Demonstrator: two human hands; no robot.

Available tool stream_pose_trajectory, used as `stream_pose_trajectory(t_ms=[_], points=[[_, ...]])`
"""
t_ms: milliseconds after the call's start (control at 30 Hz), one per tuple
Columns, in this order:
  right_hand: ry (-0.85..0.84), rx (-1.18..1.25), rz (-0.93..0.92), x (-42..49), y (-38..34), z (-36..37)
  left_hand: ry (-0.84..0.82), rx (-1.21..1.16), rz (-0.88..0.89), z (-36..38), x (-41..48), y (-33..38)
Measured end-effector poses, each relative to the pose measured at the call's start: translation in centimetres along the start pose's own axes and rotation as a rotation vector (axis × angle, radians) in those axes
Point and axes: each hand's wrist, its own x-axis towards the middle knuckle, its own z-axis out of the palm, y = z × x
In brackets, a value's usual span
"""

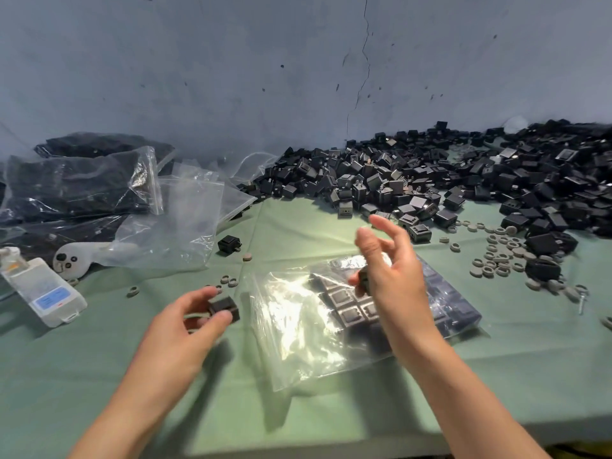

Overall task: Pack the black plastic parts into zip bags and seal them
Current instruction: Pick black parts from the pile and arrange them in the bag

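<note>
A clear zip bag (308, 329) lies on the green cloth in front of me, its far half filled with rows of black plastic parts (351, 309). My left hand (185, 329) pinches one black part (225, 309) just left of the bag's mouth. My right hand (390, 273) hovers above the bag and holds another black part (364, 279) between thumb and lower fingers, its index and middle fingers raised. A big heap of loose black parts (447, 180) runs along the wall from the centre to the right.
Filled bags (73, 183) and empty zip bags (185, 210) lie at the back left. A single black part (229, 244) sits near them. Grey rings (500, 256) are scattered at right and near my left hand. A white device (43, 289) lies at left. The table's front edge (331, 438) is close.
</note>
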Motion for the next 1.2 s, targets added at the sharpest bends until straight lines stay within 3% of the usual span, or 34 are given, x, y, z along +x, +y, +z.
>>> stream_pose_trajectory(t_ms=[200, 333, 567, 800, 1200], points=[[0.231, 0.219, 0.167, 1.5, -0.1, -1.7, -0.292, -0.111, 0.093, 3.2, -0.7, -0.6], [0.253, 0.199, 0.134, 1.3, -0.3, -2.2, -0.539, 0.069, 0.162, 3.3, -0.7, -0.8], [0.270, 0.171, 0.134, 1.4, -0.4, -2.7, -0.495, 0.395, 0.336, 2.6, -0.3, -0.9], [0.225, 0.081, 0.100, 1.9, 0.1, -2.6, -0.482, 0.430, 0.464, 3.2, 0.7, -1.6], [0.162, 0.026, 0.064, 3.9, 1.4, -0.8, -0.669, 0.256, 0.406, 4.3, 2.0, -1.5]])
